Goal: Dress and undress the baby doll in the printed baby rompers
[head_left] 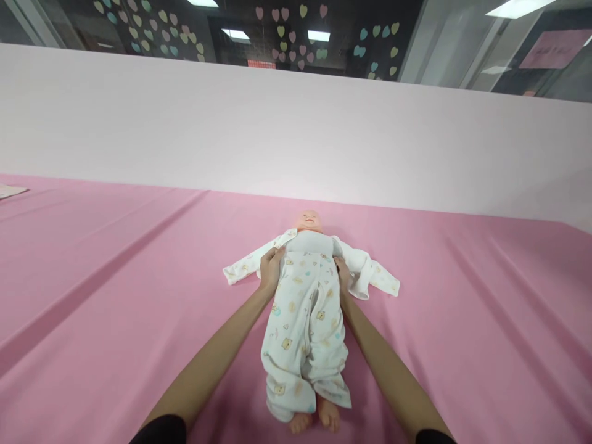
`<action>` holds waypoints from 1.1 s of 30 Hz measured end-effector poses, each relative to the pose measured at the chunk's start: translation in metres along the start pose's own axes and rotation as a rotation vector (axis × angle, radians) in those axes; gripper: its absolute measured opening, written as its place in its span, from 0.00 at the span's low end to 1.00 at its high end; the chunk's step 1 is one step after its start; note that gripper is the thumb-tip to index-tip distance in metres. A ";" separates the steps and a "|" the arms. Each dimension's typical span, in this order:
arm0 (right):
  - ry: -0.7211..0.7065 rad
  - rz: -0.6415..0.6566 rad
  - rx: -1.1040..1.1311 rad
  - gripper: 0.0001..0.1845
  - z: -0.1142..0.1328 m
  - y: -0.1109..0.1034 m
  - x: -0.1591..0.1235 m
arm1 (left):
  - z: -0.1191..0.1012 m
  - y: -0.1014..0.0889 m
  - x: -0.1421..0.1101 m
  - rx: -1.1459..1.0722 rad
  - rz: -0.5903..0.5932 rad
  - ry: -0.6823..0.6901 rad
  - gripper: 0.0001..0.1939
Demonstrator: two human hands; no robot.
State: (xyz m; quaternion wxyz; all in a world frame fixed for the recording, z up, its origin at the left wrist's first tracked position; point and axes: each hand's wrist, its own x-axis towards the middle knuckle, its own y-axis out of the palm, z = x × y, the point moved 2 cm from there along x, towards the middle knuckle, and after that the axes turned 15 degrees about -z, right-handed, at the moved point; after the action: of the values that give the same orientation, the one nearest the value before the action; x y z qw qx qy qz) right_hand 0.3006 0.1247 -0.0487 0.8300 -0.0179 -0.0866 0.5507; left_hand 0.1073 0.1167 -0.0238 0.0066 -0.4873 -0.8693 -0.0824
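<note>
A baby doll (309,220) lies on its back, head away from me, feet (328,414) nearest. It wears white trousers (303,308) with small bear prints, pulled up high over the belly. A white printed baby jacket (383,279) lies open under it, sleeves spread to both sides. My left hand (271,266) is closed at the left side of the trousers' waistband, thumb on top. At the opposite side, my right hand (343,271) is closed on the waistband too. The fingertips of both hands are partly hidden by cloth.
A pink sheet (139,296) with long creases covers the surface under the doll. Beyond it stands a low white wall (296,135), with dark glass and paper hearts above. A pale flat item (10,191) lies at the far left edge.
</note>
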 end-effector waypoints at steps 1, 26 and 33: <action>-0.013 -0.061 0.012 0.15 0.003 -0.003 -0.001 | -0.001 -0.001 0.001 0.104 0.013 0.070 0.21; -0.003 -0.126 -0.807 0.20 0.021 -0.098 0.043 | -0.098 -0.036 -0.004 0.336 0.360 0.096 0.22; 0.076 0.441 -0.188 0.18 0.064 -0.089 0.016 | -0.082 0.006 -0.068 0.687 0.875 0.325 0.18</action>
State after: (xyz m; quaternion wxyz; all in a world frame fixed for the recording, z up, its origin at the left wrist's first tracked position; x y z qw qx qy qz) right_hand 0.3778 0.1003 0.0275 0.6870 -0.1344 -0.1000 0.7071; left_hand 0.1421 0.0498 0.0516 0.3312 -0.7522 -0.5518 0.1414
